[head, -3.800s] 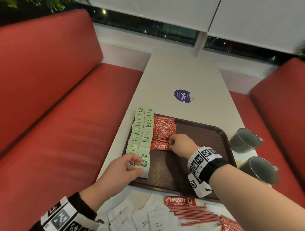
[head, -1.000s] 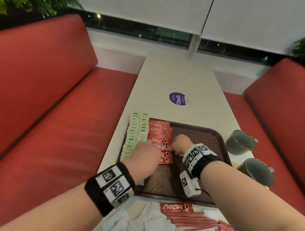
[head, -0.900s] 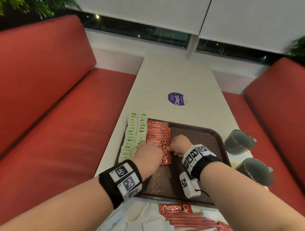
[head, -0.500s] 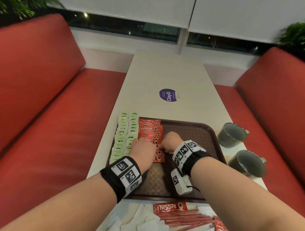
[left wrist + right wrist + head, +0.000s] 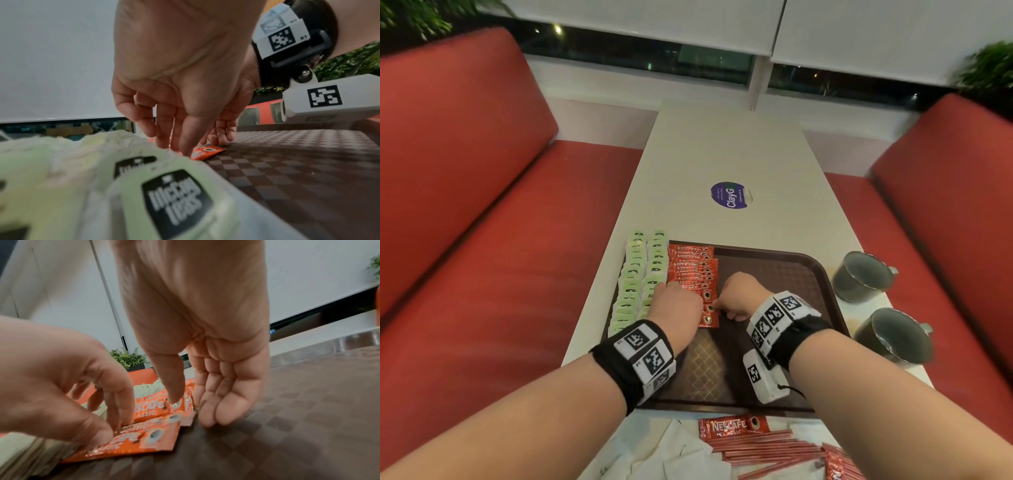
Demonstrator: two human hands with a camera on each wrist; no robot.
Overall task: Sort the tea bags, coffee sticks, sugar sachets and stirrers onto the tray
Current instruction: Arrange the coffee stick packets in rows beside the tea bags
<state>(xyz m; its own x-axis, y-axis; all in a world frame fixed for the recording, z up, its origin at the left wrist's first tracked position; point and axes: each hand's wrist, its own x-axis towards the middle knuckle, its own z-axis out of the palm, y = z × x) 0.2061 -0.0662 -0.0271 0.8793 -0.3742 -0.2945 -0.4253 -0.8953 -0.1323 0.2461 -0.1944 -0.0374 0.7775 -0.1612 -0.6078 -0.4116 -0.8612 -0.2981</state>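
Tray [image 5: 784,274], brown, checkered floor, lying on the near half of a white table [image 5: 722,154]. Its left third is taken: two rows of green tea bags [image 5: 643,274] running along the left rim toward 12 o'clock, and a row of red coffee sticks [image 5: 693,267] lying just beside them. The tray floor from 1 to 5 o'clock is showing bare.

Off the tray at 6 o'clock, on the table's near edge, one coffee stick [image 5: 734,427], red stirrers [image 5: 767,452] and white sugar sachets [image 5: 685,459] are lying loose. Two grey mugs [image 5: 863,277] are standing at 3 o'clock, near the table's right edge. A round purple sticker [image 5: 731,195] is sitting at 12 o'clock. Red bench seats [image 5: 482,240] are flanking the table; window blinds are hanging beyond.

Left hand [image 5: 678,305] is reaching down with fingers loosely extended, fingertips [image 5: 123,418] pressing on the nearest coffee sticks. Right hand [image 5: 738,294] is sitting at the sticks' right ends, thumb [image 5: 172,395] touching a stick, fingers straight and held together, tips on the tray floor. Neither hand is gripping anything.
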